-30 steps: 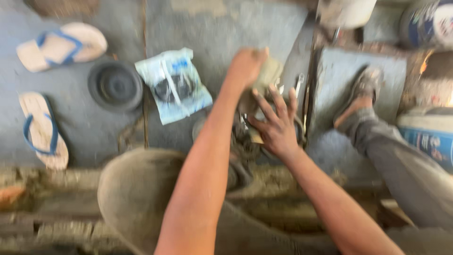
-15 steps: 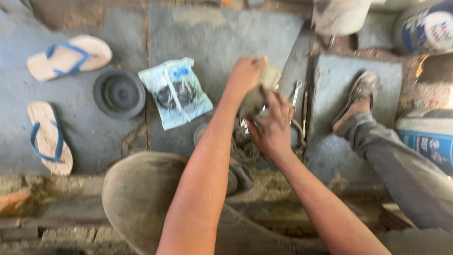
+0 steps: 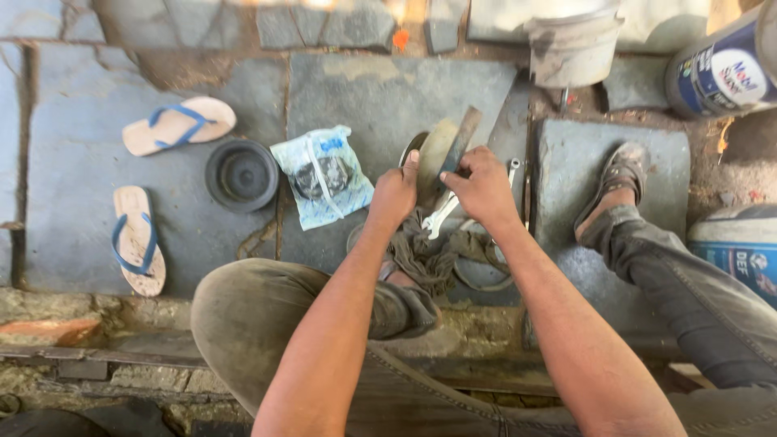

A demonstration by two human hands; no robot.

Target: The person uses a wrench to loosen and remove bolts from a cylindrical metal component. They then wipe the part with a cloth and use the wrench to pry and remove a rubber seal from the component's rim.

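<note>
**Tech 1:** Above the stone floor (image 3: 380,97), between the knees: position of the disc?

**Tech 2:** Round tan metal disc (image 3: 435,152) held on edge, clear of the floor, directly over the grey rag (image 3: 429,257). Flat dark bar (image 3: 464,133) laid against its right face, slanting up and away.

**Tech 1:** Grip status?

**Tech 2:** Left hand (image 3: 394,196) closed on the near rim of the disc, thumb raised along the face. Right hand (image 3: 486,188) curled over the lower end of the bar, fingers wrapped, pressing it to the disc. Neither hand spread.

**Tech 1:** Recommended technique?

**Tech 2:** Probably best: brace both forearms on the thighs. Hold the disc steady with the left hand; apply force only through the right. Set the bar flat on the face, not on a corner. Clear the left thumb from the bar's path.

**Tech 1:** Hazards nearby?

**Tech 2:** Open-ended spanner (image 3: 441,217) lying just beneath the hands on the rag; possible snag. Black round part (image 3: 241,174) and clear bag (image 3: 322,176) to the left, well apart.
</note>
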